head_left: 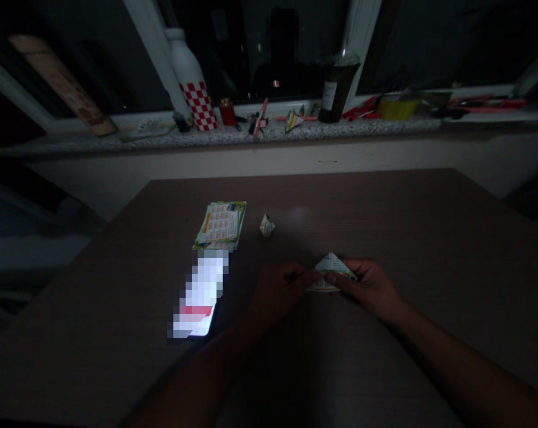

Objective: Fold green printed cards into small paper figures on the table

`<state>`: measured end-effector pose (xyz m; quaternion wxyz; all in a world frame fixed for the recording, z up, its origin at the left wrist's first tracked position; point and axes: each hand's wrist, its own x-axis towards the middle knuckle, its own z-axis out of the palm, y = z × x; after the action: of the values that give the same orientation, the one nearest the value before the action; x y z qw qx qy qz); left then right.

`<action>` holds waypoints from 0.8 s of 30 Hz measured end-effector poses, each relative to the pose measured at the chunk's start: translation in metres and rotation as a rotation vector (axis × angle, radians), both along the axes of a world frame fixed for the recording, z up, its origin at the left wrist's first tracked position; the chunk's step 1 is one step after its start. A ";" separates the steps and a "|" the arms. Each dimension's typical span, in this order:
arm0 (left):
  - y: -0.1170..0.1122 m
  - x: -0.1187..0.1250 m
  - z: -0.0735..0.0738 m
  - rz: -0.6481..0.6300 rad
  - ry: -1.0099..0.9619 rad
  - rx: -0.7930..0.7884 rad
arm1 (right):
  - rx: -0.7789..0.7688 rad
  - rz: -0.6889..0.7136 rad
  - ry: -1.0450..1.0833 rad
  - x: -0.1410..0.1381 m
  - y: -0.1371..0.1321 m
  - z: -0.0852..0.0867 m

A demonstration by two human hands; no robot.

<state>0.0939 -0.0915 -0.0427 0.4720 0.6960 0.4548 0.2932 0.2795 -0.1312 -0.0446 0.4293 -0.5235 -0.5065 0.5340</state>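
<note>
Both hands hold a printed sheet of paper (332, 263) folded to a triangular peak, just above the brown table. My left hand (281, 288) pinches its left lower corner, fingers curled. On the other side, my right hand (371, 286) grips the right part, thumb on top and fingers behind. A small folded paper piece (266, 226) stands on the table beyond my left hand. Left of that lies a stack of printed leaflets (220, 224). Nearer to me, a phone (200, 294) with a bright, blurred-out screen lies by my left forearm.
The table (384, 208) ends at a wall below a granite windowsill (242, 138). On the sill stand a white bottle with red checks (192, 83), a dark packet (335, 89), a reddish jar (227, 113), a folded paper piece (293, 120) and a yellow roll (398, 107).
</note>
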 end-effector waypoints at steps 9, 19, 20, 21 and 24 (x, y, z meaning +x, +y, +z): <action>0.000 0.001 -0.001 -0.039 0.015 0.031 | 0.009 0.000 0.017 0.001 0.001 -0.001; -0.001 0.000 0.002 -0.090 0.133 0.139 | -0.007 -0.002 0.014 0.000 0.000 -0.002; -0.001 0.000 0.003 -0.095 0.142 0.164 | -0.008 0.000 0.011 0.000 0.000 -0.003; -0.001 0.000 0.003 -0.098 0.148 0.184 | -0.007 0.001 0.007 0.000 0.000 -0.003; -0.002 0.000 0.003 -0.089 0.141 0.213 | 0.002 0.012 0.010 -0.002 0.000 -0.003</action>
<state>0.0937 -0.0939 -0.0393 0.3748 0.7806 0.4216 0.2691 0.2772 -0.1313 -0.0475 0.4290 -0.5173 -0.5082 0.5386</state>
